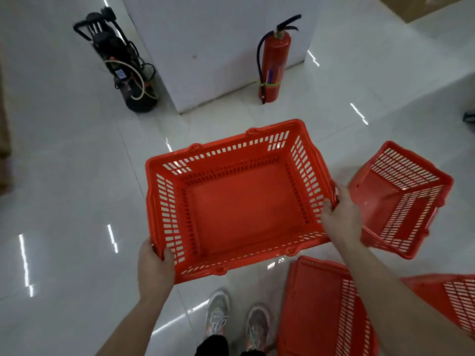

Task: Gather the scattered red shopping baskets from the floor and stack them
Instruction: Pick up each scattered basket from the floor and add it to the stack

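Basket (239, 201) sits at frame centre, upright and mouth up, held off the floor (64, 176) between both hands; its long axis runs lower left to upper right. Left hand (154, 268) clenches the near-left corner of the rim, right hand (339, 214) grasps the right end rim. Nearest, at the lower right, a second basket (321, 309) lies on the floor, another (460, 301) at the right edge. Further out, right of the held one and just past the right hand, a tipped basket (401, 199) lies on its side. Stacking likely means carrying toward the right, the right hand's side
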`<state>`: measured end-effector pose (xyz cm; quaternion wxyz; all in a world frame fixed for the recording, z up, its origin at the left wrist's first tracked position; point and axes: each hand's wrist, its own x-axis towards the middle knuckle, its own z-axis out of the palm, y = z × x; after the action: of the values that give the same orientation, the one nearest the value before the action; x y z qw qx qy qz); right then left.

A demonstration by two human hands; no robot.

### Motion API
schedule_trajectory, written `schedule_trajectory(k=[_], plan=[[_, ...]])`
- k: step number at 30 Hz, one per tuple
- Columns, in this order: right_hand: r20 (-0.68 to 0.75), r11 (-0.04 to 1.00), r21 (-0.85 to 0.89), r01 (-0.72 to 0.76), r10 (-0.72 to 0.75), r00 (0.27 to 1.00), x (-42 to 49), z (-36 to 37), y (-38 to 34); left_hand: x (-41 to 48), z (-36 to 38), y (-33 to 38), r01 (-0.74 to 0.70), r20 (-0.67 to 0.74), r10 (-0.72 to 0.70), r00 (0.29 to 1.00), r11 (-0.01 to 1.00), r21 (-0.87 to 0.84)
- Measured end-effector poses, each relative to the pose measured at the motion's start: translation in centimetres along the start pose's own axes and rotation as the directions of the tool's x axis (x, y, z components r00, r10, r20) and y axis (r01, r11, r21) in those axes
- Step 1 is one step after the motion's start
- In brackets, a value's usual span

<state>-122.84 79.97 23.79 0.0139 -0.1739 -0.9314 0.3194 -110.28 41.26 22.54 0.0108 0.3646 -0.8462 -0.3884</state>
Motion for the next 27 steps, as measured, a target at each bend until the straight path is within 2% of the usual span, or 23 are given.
schedule_trajectory(k=[6,9,11,14,16,18,21,24,27], plan=[[0.163,0.999,0.014,-0.038,0.035,0.986,0.8,6.0,3.7,2.2,4.3,-4.9,0.042,0.122,-0.045,0.992,0.999,0.025],[0.278,0.99,-0.011,-0.142,0.14,0.95,0.8,7.7,5.2,3.2,5.7,-5.8,0.098,0.237,-0.115,0.965,0.992,0.082],[0.299,0.973,-0.019,-0.23,0.225,0.927,-0.2,8.1,6.3,3.4,6.1,-6.1,0.119,0.309,-0.163,0.937,0.98,0.157],[0.262,0.948,-0.059,-0.312,0.316,0.912,-3.4,7.2,8.2,2.7,5.8,-4.9,0.047,0.324,-0.126,0.937,0.97,0.24],[0.252,0.918,-0.043,-0.394,0.392,0.885,-6.3,6.0,9.7,1.6,5.6,-3.2,-0.064,0.33,-0.026,0.944,0.964,0.259],[0.242,0.879,-0.032,-0.476,0.469,0.85,-9.7,4.6,11.2,0.0,6.0,-1.1,-0.179,0.385,0.057,0.921,0.94,0.289],[0.209,0.79,-0.005,-0.613,0.6,0.772,-15.7,2.6,14.0,-3.0,8.0,2.2,-0.389,0.555,0.169,0.815,0.869,0.307],[0.16,0.642,0.094,-0.761,0.745,0.648,-22.4,1.1,17.5,-6.8,11.3,4.8,-0.631,0.74,0.283,0.61,0.738,0.238],[0.134,0.476,0.168,-0.863,0.856,0.498,-28.9,0.7,21.1,-10.5,16.2,6.5,-0.808,0.851,0.361,0.381,0.577,0.117]])
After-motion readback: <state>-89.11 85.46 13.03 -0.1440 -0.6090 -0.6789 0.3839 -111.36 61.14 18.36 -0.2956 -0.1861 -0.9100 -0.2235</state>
